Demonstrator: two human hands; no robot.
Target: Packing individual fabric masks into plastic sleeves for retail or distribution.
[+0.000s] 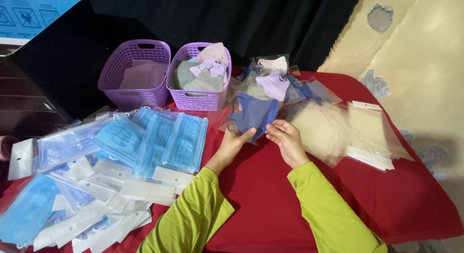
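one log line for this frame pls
left hand: holds dark blue mask | right hand: on same mask's edge | surface: red cloth | nearby: two purple baskets, bagged blue masks, empty clear bags

A dark blue mask (254, 115) met lime-green sleeves (193, 219) over a red tablecloth (270, 204). To the left lay pale blue pleated masks (169, 139) in clear packets with white headers. At the far side stood two lilac latticed baskets (135, 74), one holding pink, grey and white masks (205, 69).
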